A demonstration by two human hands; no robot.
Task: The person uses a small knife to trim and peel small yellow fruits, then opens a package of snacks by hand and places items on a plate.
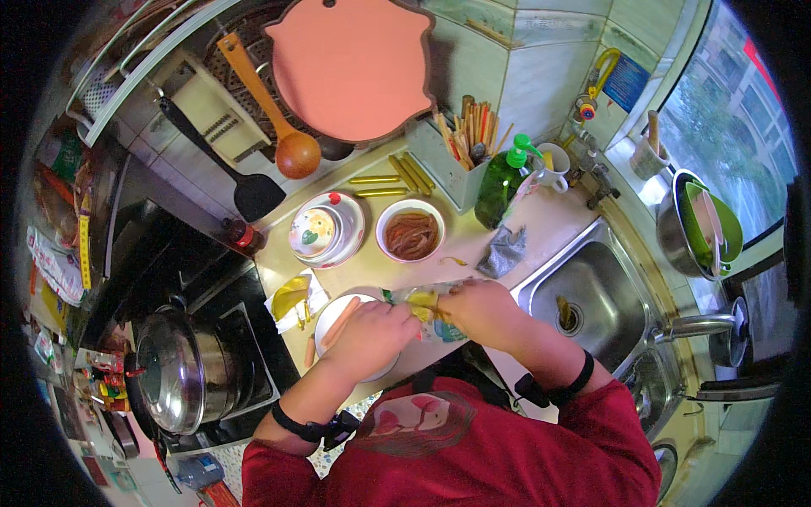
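Observation:
My left hand (380,326) and my right hand (478,310) meet above the counter's front part. Between their fingers is a crumpled yellow wrapper (423,299), pinched from both sides; whether anything is inside it is hidden. Beneath my left forearm sits a white plate (326,317), partly covered, with a pinkish sausage (345,320) on it. Another sausage (310,352) lies at the plate's left edge. Under and behind my hands is a clear printed plastic bag (447,331). To the left, an opened yellow wrapper (290,298) rests on white paper (317,293).
Several gold-wrapped sticks (405,175) lie at the back. Nearby stand a bowl of brown strips in liquid (410,236), stacked dishes (326,231), a green pump bottle (500,190) and a grey cloth (504,251). A lidded steel pot (174,374) is left, a sink (589,279) right.

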